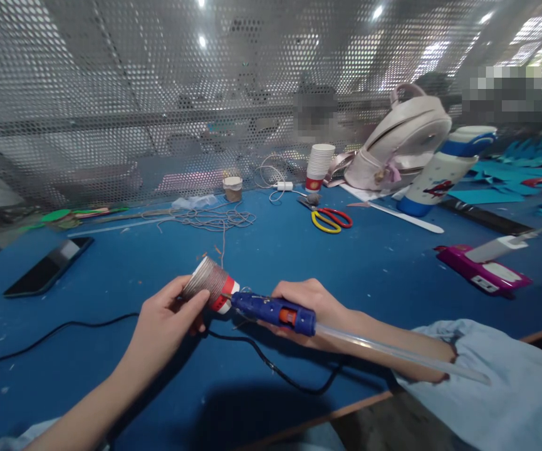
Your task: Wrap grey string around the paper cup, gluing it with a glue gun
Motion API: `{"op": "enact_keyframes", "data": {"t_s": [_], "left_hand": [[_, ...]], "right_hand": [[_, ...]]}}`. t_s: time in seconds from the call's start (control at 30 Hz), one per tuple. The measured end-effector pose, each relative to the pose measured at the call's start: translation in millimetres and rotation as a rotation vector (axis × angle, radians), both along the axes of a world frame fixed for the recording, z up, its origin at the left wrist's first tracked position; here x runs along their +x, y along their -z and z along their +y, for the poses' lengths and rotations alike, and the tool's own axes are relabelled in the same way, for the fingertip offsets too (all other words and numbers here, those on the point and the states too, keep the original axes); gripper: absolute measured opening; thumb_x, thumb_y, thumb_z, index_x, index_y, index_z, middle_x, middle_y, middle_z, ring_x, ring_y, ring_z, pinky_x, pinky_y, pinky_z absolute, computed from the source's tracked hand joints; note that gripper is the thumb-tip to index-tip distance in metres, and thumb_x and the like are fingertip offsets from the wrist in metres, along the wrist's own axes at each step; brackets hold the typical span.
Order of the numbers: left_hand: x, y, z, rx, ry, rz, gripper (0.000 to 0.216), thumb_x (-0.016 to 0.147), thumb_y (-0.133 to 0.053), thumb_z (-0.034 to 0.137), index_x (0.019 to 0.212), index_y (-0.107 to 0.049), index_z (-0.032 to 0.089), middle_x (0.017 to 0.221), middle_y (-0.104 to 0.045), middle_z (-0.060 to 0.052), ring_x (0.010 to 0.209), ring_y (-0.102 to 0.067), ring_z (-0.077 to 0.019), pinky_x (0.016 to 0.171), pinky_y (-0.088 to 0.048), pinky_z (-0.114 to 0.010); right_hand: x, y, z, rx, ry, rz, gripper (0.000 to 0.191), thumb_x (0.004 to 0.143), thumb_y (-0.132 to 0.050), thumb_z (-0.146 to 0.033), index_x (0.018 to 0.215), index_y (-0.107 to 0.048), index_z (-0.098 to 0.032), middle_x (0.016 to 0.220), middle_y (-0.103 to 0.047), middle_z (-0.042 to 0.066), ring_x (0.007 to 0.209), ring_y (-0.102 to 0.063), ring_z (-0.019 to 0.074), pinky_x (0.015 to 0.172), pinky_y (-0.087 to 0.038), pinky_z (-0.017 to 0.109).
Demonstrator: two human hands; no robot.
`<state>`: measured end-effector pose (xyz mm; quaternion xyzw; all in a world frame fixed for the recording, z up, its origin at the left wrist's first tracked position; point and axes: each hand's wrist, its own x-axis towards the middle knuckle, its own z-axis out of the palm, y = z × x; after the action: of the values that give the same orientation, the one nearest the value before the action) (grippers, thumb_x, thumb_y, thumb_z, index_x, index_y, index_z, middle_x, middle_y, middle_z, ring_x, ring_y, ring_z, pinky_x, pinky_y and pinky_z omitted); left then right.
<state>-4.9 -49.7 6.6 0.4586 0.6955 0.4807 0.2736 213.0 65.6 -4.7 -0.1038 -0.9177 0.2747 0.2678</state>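
Observation:
My left hand (171,316) grips a paper cup (208,280) tilted on its side, its fingers closed around the cup's wall. Grey-brown string is wound around much of the cup; a red and white band stays bare at its right end. My right hand (315,307) is closed around a blue glue gun (271,313), its nozzle at the bare red band beside the string. Whether the tip touches the cup I cannot tell. A long clear glue stick (402,356) sticks out of the gun's back. Loose string (205,219) runs from the cup to a tangle behind it.
Scissors (329,219), stacked paper cups (320,168), a small brown cup (233,188) and a white backpack (400,144) stand or lie farther back. A phone (47,268) is at left; a tumbler (444,169) and a magenta power strip (482,270) at right. A black cord (271,363) crosses the front.

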Motion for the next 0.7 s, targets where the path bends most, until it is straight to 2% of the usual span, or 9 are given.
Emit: {"op": "enact_keyframes", "data": {"t_s": [0.27, 0.5, 0.7], "left_hand": [[0.0, 0.1, 0.5, -0.007, 0.008, 0.019, 0.023, 0.077, -0.062, 0.041, 0.084, -0.063, 0.019, 0.051, -0.058, 0.005, 0.047, -0.056, -0.0139, 0.049, -0.044, -0.024], [-0.6, 1.3, 1.0, -0.003, -0.023, 0.068, 0.026, 0.075, -0.063, 0.044, 0.084, -0.065, 0.019, 0.059, -0.064, 0.002, 0.048, -0.057, -0.0148, 0.050, -0.044, -0.025], [-0.2, 0.5, 0.1, -0.003, -0.021, 0.101, 0.025, 0.075, -0.062, 0.043, 0.081, -0.065, 0.020, 0.053, -0.060, 0.003, 0.048, -0.056, -0.0152, 0.050, -0.044, -0.025]], "right_hand": [[1.0, 0.6, 1.2, -0.010, 0.037, -0.006, 0.019, 0.083, -0.060, -0.036, 0.082, -0.055, -0.017, 0.075, -0.068, 0.006, 0.058, -0.061, 0.0113, 0.055, -0.044, 0.020], [0.3, 2.5, 0.6, 0.038, 0.016, -0.006, 0.018, 0.083, -0.060, -0.035, 0.082, -0.055, -0.018, 0.072, -0.068, 0.004, 0.057, -0.060, 0.0102, 0.053, -0.042, 0.019], [1.9, -0.2, 1.6, 0.015, 0.014, -0.022, 0.018, 0.083, -0.059, -0.035, 0.082, -0.055, -0.017, 0.074, -0.069, 0.005, 0.058, -0.061, 0.0108, 0.053, -0.042, 0.020]]}}
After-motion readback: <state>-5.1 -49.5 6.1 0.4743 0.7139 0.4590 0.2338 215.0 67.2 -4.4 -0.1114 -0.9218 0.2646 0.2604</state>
